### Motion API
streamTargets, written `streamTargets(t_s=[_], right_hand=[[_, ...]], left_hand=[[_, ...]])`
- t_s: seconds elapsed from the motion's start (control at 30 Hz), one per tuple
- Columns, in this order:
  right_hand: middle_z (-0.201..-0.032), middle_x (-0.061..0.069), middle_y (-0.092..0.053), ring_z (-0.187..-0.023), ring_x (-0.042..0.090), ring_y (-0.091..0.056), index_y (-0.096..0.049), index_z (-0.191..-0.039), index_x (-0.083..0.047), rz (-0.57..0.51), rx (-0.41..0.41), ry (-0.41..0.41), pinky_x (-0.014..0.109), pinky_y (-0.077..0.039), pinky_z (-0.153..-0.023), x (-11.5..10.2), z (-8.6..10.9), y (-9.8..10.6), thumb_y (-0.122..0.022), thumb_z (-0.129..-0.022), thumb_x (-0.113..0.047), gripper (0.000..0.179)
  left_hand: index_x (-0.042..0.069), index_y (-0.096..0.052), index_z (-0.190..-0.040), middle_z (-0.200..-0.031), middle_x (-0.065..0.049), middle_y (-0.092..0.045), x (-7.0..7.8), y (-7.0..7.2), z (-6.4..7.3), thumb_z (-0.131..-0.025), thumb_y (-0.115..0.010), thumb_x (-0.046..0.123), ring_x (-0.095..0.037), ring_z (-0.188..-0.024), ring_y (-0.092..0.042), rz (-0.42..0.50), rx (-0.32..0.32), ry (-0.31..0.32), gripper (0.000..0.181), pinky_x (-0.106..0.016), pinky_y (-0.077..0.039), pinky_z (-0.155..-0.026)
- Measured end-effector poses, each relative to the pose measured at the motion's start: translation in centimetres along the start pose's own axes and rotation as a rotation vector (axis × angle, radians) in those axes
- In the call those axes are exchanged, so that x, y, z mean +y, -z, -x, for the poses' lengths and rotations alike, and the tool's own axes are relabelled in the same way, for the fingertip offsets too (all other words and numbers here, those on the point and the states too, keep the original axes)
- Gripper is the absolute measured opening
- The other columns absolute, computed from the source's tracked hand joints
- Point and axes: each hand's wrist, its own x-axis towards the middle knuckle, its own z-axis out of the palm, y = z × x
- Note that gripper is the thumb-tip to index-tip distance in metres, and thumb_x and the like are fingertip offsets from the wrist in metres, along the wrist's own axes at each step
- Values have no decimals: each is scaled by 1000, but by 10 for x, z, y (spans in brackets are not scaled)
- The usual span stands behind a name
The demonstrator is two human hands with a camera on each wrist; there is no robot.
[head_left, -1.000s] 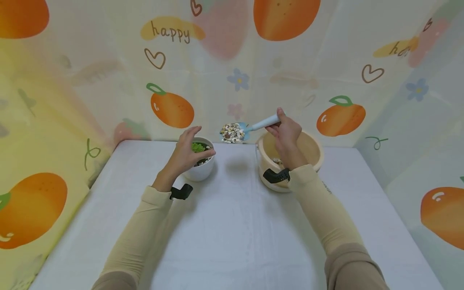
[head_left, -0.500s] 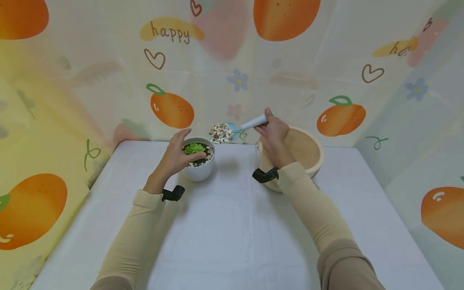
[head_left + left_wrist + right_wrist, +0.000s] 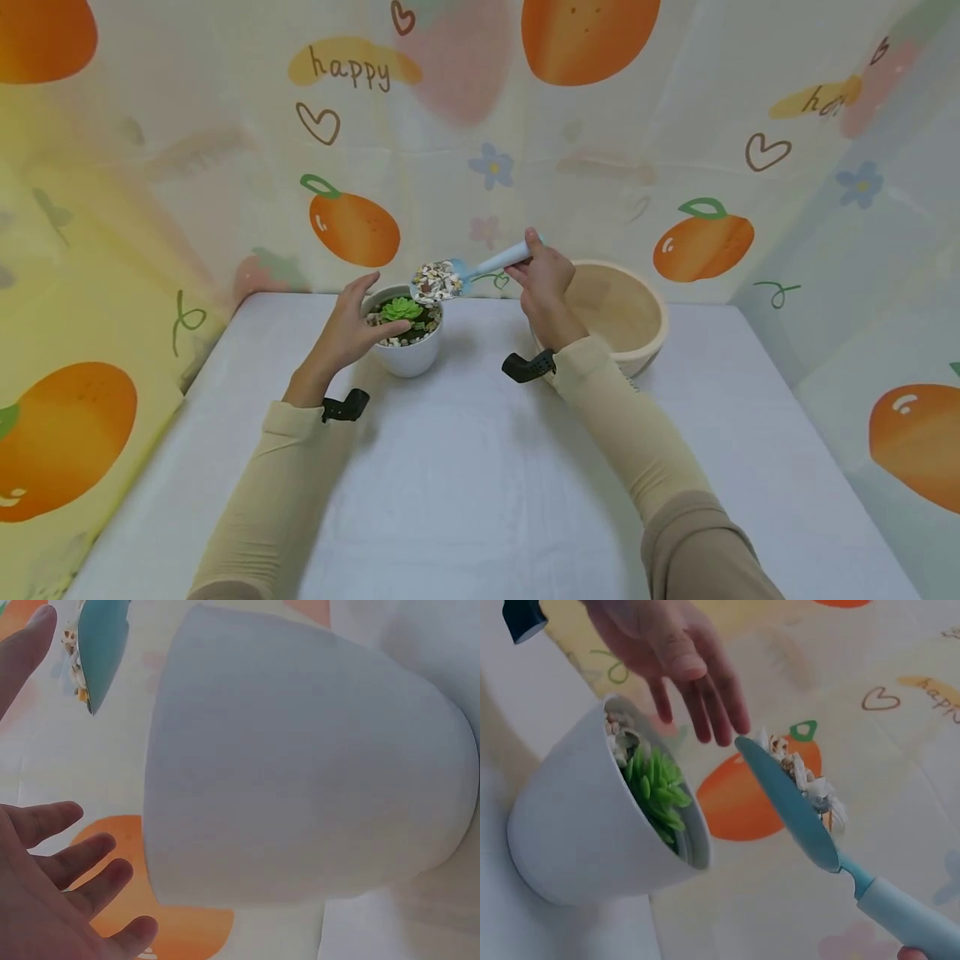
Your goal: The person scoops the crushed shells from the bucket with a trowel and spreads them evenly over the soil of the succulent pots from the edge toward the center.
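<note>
A light blue hand trowel, heaped with mixed pale pebbles, is held by its handle in my right hand. Its blade hangs above the right side of a white pot. Inside the pot a green succulent sits in dark soil, with pebbles partly round it. To the pot's left, my left hand is spread with thumb and fingers apart, holding nothing. The left wrist view shows its fingers just off the pot's rim. In the right wrist view the blade is seen edge-on, pebbles on top.
A large beige bucket stands behind my right forearm, partly hidden by it. White cloth covers the table. A fruit-printed curtain hangs close behind the pot and bucket.
My right hand has carried the loaded trowel leftward from near the bucket to over the pot's edge. My left hand has drawn left and slightly down, uncovering the succulent.
</note>
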Motion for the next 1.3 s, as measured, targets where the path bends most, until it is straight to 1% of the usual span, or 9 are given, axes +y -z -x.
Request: streamTargets(t_s=[0.1,0.33,0.6,0.73,0.9,0.97,1.13,1.23,1.3], right_hand=[[-85,12,-64,-78,22,-68,-61,-120,9,-5,-9,0,41,-58,-84,5,2,-3,-68,-92,-26,45],[-84,13,-65,-77,21,-68,-61,-119,10,-13,-27,-5,43,-58,-84,17,7,-11,-68,-92,-24,44],[-110,27,-66,-78,20,-68,-62,-116,10,-27,-31,-42,43,-58,-85,36,11,-20,-66,-94,-22,39],[-103,26,-68,-74,19,-68,-65,-112,8,-26,-13,-42,43,-58,-82,45,13,-25,-68,-92,-22,36],[-81,12,-67,-66,16,-68,-67,-108,9,1,0,7,39,-60,-73,53,13,-28,-69,-91,-22,35],[-75,8,-66,-64,16,-68,-69,-103,6,9,2,24,36,-60,-68,56,12,-28,-70,-91,-21,30],[-71,5,-64,-60,14,-66,-71,-91,-1,22,-7,74,30,-58,-59,62,10,-29,-72,-89,-19,18],[-70,3,-63,-58,14,-65,-72,-91,-1,52,-25,124,30,-59,-60,64,10,-29,-74,-88,-19,19],[-68,3,-63,-57,13,-64,-72,-91,-1,104,-46,179,32,-59,-62,65,12,-29,-75,-87,-21,21]], left_hand=[[4,-21,-154,-160,-19,-22,-4,1,1,-81,-78,40,-39,-147,-21,11,-6,21,99,-62,-22,-116],[8,-14,-157,-160,-20,-20,-16,0,2,-81,-77,43,-39,-148,-19,37,-32,76,105,-63,-20,-116],[8,1,-157,-161,-20,-19,-36,-3,4,-82,-77,39,-40,-149,-16,102,-37,132,113,-63,-16,-117],[9,1,-157,-161,-20,-19,-44,-5,4,-80,-78,39,-39,-149,-15,129,-72,147,114,-63,-14,-118],[13,1,-158,-163,-18,-14,-52,-10,5,-78,-80,34,-39,-150,-13,182,-121,144,115,-64,-15,-118],[14,1,-158,-163,-17,-12,-55,-11,5,-78,-80,33,-39,-150,-12,182,-132,143,115,-64,-16,-117],[13,2,-158,-164,-16,-9,-60,-14,3,-77,-81,31,-40,-150,-11,180,-145,147,117,-64,-17,-117],[11,1,-157,-163,-18,-9,-61,-15,1,-76,-82,28,-40,-149,-13,202,-146,139,118,-63,-17,-117],[11,1,-157,-163,-18,-10,-62,-17,0,-76,-82,27,-40,-149,-15,218,-143,138,117,-62,-19,-117]])
